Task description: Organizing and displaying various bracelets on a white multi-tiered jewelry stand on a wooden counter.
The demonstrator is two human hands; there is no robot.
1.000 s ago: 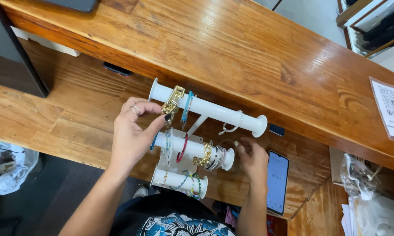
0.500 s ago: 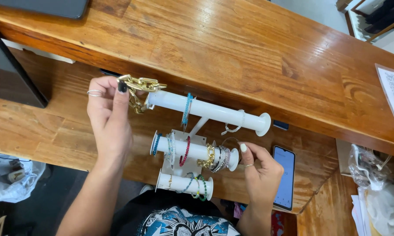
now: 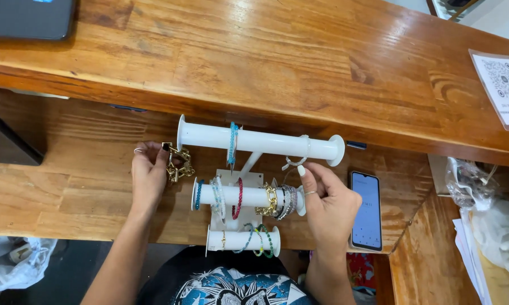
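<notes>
A white three-bar bracelet stand (image 3: pixel 260 141) rests on a lower wooden counter. Its top bar carries a blue beaded bracelet (image 3: pixel 232 142) and a silvery one (image 3: pixel 294 162). The middle bar (image 3: pixel 248 196) holds several bracelets, and so does the bottom bar (image 3: pixel 243 239). My left hand (image 3: pixel 148 175) is left of the stand, fingers pinched on a chunky gold chain bracelet (image 3: pixel 178 162) that is off the bars. My right hand (image 3: pixel 328 203) touches the right end of the middle bar, fingertips on its end cap.
A phone (image 3: pixel 367 210) lies face up right of the stand. A raised wooden countertop (image 3: pixel 277 62) runs behind, with a laminated card (image 3: pixel 506 87) at right and a dark laptop (image 3: pixel 28 17) at top left. Plastic bags (image 3: pixel 480 197) sit at the right edge.
My left hand has drawn the gold chain bracelet off the left end of the top bar and lowered it beside the stand. My right hand has stayed at the middle bar's end.
</notes>
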